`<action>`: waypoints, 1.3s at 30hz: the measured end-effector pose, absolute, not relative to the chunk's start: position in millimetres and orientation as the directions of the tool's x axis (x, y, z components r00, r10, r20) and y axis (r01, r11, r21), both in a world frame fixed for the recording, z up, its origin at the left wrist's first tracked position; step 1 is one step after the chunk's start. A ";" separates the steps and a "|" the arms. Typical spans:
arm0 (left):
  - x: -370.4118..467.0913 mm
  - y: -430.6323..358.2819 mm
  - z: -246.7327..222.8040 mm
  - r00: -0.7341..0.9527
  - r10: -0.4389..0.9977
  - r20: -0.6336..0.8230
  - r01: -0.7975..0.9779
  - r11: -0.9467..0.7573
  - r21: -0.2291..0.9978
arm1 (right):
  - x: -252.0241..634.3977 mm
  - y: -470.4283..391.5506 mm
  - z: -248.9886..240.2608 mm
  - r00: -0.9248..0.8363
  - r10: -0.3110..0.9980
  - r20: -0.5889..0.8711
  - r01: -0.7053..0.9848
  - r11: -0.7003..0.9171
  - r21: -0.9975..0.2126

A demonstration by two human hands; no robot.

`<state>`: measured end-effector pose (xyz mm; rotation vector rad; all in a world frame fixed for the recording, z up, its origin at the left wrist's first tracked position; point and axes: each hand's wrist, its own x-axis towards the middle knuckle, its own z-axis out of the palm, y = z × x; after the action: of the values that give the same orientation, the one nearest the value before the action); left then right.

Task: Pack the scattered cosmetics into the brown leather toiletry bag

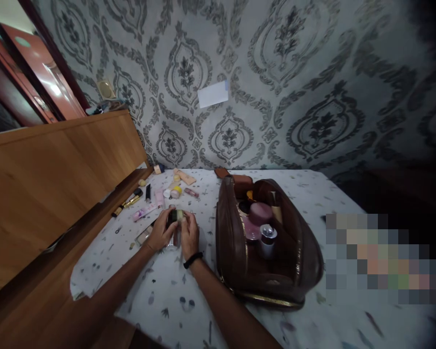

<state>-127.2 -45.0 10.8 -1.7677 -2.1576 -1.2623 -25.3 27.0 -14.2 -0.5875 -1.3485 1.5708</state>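
A small, squat container with a dark body and a pale yellow-green end [176,216] lies between the left hand [161,232] and the right hand [190,236], at their fingertips, above a white cloth with a small printed pattern [174,300]. Its long axis appears to run crosswise, from hand to hand, with the dark part towards the left hand and the pale part towards the right; the fingers hide much of it, so its exact tilt cannot be told.

The left hand is partly closed, thumb and fingers curved about the dark body. The right hand is likewise partly closed, its fingertips pinching the pale end; a black band [193,260] circles its wrist.

To the right of both hands, and nearer the right one, stands a brown leather-like bag with a gold-toned zip [230,237], its mouth open upward and its long axis running roughly away from the person. Inside are a container with a dusky pink lid [260,212] and a white bottle with a shiny silver cap [268,237].

Beyond the hands, to the left, lie a pale pink tube [160,198] and a small yellow-topped jar [176,192].
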 end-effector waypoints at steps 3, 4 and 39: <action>-125.6 -45.4 11.9 -0.329 0.781 0.532 0.840 -0.016 0.543 | -25.1 27.0 -12.9 -0.421 0.881 0.214 -0.335 0.069 -0.940; -125.2 -45.5 11.9 -0.329 0.779 0.533 0.839 -0.018 0.544 | -25.0 26.8 -12.2 -0.415 0.884 0.215 -0.332 0.074 -0.941; -121.4 -44.7 19.7 -0.335 0.840 0.427 0.667 -0.108 0.737 | -32.1 34.7 -22.7 -0.352 0.913 0.208 -0.364 0.071 -0.929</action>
<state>-121.4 -44.7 19.7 -1.9003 -2.2070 -1.5989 -32.1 34.7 -22.7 -0.6266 -1.2734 1.5195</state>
